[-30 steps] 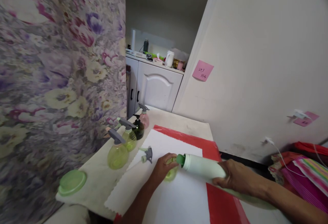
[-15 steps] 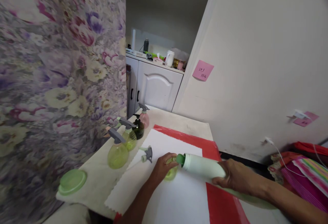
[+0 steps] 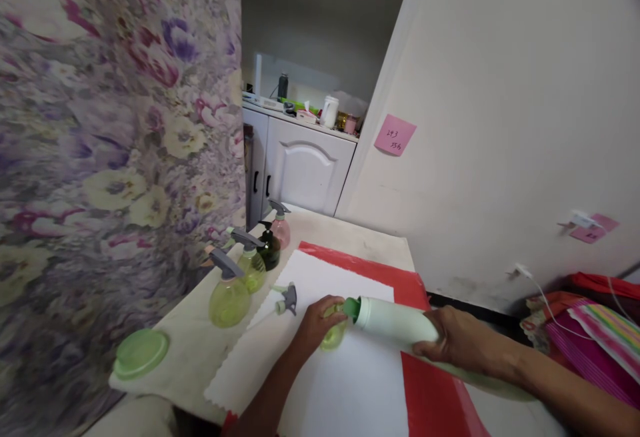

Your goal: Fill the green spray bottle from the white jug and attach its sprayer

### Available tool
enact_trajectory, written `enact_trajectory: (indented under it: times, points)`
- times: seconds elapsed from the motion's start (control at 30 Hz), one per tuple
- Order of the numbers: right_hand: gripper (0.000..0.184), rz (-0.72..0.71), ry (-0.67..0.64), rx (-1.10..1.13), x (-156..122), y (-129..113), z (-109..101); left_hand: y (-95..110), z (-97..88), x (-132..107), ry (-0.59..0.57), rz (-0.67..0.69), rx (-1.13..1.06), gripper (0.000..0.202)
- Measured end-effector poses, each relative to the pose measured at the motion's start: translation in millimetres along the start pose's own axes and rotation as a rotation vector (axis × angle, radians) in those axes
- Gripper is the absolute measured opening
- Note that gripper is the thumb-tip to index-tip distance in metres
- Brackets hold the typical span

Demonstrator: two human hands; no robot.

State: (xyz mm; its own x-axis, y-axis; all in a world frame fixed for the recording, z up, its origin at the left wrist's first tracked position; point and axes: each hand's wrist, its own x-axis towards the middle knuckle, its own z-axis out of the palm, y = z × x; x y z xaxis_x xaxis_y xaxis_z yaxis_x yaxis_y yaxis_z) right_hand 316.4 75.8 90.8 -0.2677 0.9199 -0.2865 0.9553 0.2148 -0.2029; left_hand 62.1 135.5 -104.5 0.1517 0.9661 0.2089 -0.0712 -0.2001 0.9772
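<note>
My left hand (image 3: 323,322) is closed round the upper part of a small yellow-green spray bottle (image 3: 333,338), which stands on a white sheet (image 3: 357,377) without its spray head. In my right hand (image 3: 450,337) is a pale green cylindrical bottle (image 3: 393,320), tipped nearly level. Its darker green spout (image 3: 351,308) is at the small bottle's mouth; whether liquid flows, I cannot make out. A loose grey and pale green spray head (image 3: 287,299) lies on the sheet left of my left hand, its thin tube pointing toward me.
Along the table's left side stand two yellow-green spray bottles (image 3: 229,302), a dark pump bottle (image 3: 270,251) and a pink spray bottle (image 3: 281,231). A green lid (image 3: 141,354) lies at the near left corner. Red sheeting (image 3: 425,390) shows under the white sheet. A floral curtain (image 3: 125,157) hangs left.
The view has shifted very slightly. Both hands keep their grips, and the tipped bottle stays at the small bottle's mouth.
</note>
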Motion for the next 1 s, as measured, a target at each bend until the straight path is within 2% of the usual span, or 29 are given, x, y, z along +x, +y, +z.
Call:
enact_trajectory:
  times: [0.23,0.53,0.73,0.87,1.0]
  points:
    - [0.025,-0.006,0.023,-0.002,2.4,8.2,5.8,6.2,1.2,-0.8,-0.004,-0.004,-0.002,0.02]
    - [0.02,-0.017,0.05,0.001,3.7,9.1,7.5,8.3,0.5,-1.9,-0.018,0.006,-0.009,0.019]
    - [0.016,-0.013,0.059,0.09,2.0,8.2,10.8,7.7,0.6,-2.2,-0.013,0.0,-0.009,0.02]
    - [0.02,0.005,0.036,0.19,2.7,12.2,21.3,6.7,-0.9,-2.3,-0.003,0.003,0.004,0.02]
    - [0.019,-0.005,0.012,0.342,5.5,22.6,40.8,6.8,-2.6,-2.2,0.003,0.008,0.034,0.019]
